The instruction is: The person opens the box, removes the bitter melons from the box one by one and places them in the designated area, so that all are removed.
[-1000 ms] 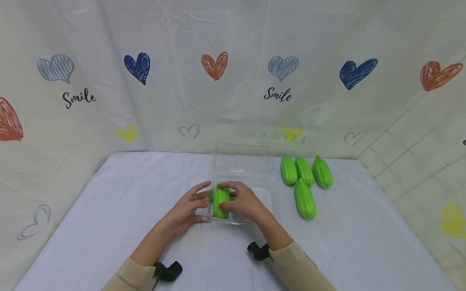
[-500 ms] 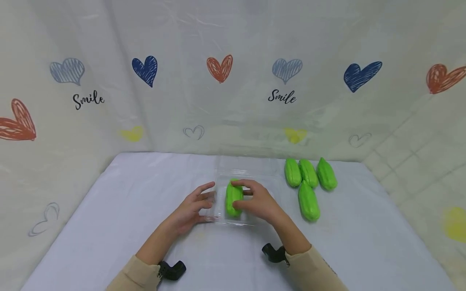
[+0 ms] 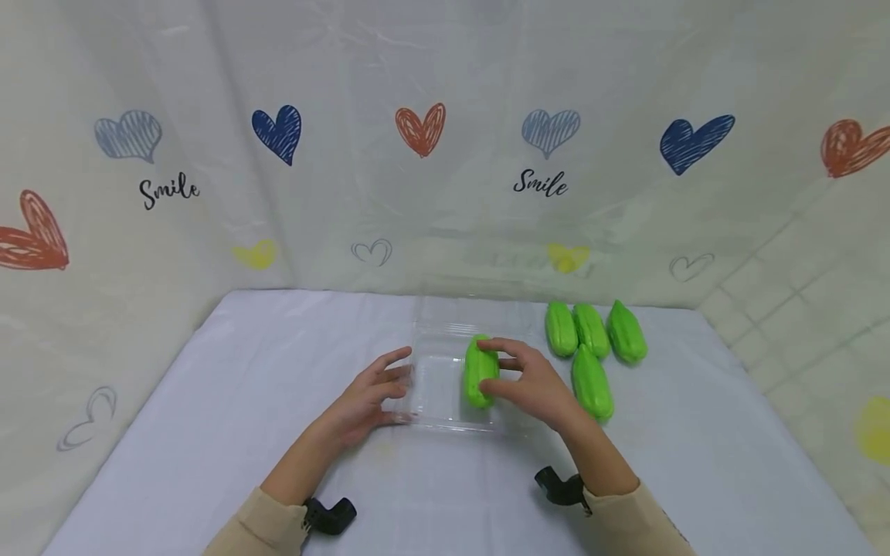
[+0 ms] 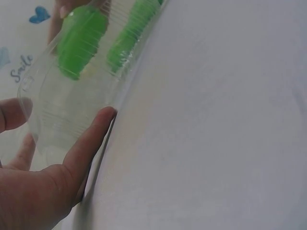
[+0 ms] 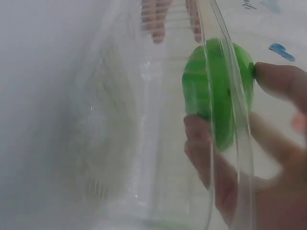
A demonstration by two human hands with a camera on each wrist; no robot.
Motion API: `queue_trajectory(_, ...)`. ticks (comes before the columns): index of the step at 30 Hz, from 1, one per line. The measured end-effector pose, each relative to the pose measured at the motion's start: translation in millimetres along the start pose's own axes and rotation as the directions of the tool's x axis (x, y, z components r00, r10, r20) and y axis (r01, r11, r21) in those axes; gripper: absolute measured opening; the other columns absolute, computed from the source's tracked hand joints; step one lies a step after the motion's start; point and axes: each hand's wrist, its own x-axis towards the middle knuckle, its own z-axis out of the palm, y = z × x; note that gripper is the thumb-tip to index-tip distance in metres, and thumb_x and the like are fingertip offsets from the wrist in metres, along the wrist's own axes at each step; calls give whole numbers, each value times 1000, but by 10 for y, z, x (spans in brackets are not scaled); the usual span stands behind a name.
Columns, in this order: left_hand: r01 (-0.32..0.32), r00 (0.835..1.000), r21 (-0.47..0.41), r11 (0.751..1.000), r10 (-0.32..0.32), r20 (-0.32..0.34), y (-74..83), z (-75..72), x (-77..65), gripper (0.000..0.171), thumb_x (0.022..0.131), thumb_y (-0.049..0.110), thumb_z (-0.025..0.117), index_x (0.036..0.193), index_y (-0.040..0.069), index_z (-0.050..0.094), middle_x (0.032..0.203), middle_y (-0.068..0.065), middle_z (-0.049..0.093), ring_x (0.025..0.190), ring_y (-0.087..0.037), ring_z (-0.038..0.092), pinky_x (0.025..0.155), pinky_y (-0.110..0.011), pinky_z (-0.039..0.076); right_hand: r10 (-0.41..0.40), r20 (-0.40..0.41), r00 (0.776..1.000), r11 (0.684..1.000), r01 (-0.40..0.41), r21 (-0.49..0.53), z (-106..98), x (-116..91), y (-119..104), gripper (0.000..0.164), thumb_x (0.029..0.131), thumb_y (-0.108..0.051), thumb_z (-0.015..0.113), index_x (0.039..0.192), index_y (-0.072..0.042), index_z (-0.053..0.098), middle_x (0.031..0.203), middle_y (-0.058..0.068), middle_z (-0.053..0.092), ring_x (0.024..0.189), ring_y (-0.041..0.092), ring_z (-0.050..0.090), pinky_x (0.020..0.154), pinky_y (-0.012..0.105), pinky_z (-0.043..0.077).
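A green, ridged star fruit (image 3: 477, 374) stands out within the clear plastic box (image 3: 434, 424), towards its right side. My right hand (image 3: 531, 384) pinches it lengthwise, thumb at the near end and a finger at the far end. Through the box wall in the right wrist view, the star fruit (image 5: 218, 91) shows between the fingertips; I cannot tell whether it touches the box floor. Fingers spread, my left hand (image 3: 365, 401) touches the box's left side. In the left wrist view, its thumb (image 4: 88, 143) lies along the near wall.
Several more green star fruits (image 3: 591, 384) lie on the white-covered table (image 3: 278, 371) right of the box. Behind the box its clear lid (image 3: 452, 309) is folded back. A curtain with hearts (image 3: 417, 208) hangs at the table's far edge.
My right hand has carried the star fruit from the box's left side towards its right side. The left hand stays at the left wall. The head view has shifted slightly.
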Motion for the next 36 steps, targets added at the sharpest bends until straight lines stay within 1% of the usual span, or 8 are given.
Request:
queue_trajectory(6,8,1000,5,1000,-8,-3,-4,5,30,70,95,-1,52,157,19,27,161,-18,20,147,-40,20,88,-50,55,-12,-28,1000,1000,12,6,-183,-96,68,60,82,-20,80,138,-25,58,152,1,46,131,40,52,89,47,54)
queue_trajectory(10,-1,1000,14,1000,2,-6,18,1,17,70,95,0,52,157,19,26,161,-18,20,147,-40,20,88,-49,56,-39,-24,999,999,39,11,-275,-144,87,61,84,-18,79,140,-20,56,153,3,45,132,43,50,91,48,53)
queue_trajectory(14,3,1000,12,1000,-3,-5,20,-5,9,71,95,0,52,158,19,25,161,-18,19,147,-40,20,88,-49,56,-10,-22,1000,1000,10,7,-351,-231,111,61,85,-23,78,141,-24,55,155,0,43,135,40,47,92,49,52)
queue_trajectory(17,5,1000,11,1000,-5,3,9,-5,9,70,96,1,52,158,19,25,161,-18,19,147,-40,20,89,-49,55,10,-39,999,1000,-10,4,-416,-301,116,61,85,-24,79,141,-26,55,154,-2,43,137,39,45,92,51,51)
queue_trajectory(23,2,1000,11,1000,-2,3,0,0,4,69,96,1,51,158,18,25,161,-18,20,147,-40,21,89,-50,55,-27,-63,998,999,25,-35,-535,-375,131,61,86,-26,79,142,-25,55,152,1,47,136,43,44,92,55,50)
queue_trajectory(27,4,1000,14,1000,-4,0,0,0,9,69,96,1,51,158,19,25,161,-18,19,145,-41,22,88,-49,55,-50,-75,996,998,48,-34,-600,-392,166,61,86,-25,79,142,-23,54,151,3,48,135,45,45,93,54,49)
queue_trajectory(31,9,1000,18,1000,-9,-4,-4,1,20,69,96,1,51,158,20,26,161,-18,19,145,-41,22,89,-49,55,-47,-88,995,998,43,-52,-669,-419,187,60,87,-26,78,142,-22,54,150,4,49,134,45,46,93,51,49)
queue_trajectory(36,5,1000,19,1000,-5,-5,-7,7,25,69,96,0,50,158,20,25,161,-18,20,146,-40,22,90,-51,55,-15,-93,996,998,8,-66,-765,-463,209,61,87,-30,78,143,-24,53,153,4,44,135,44,44,92,53,50)
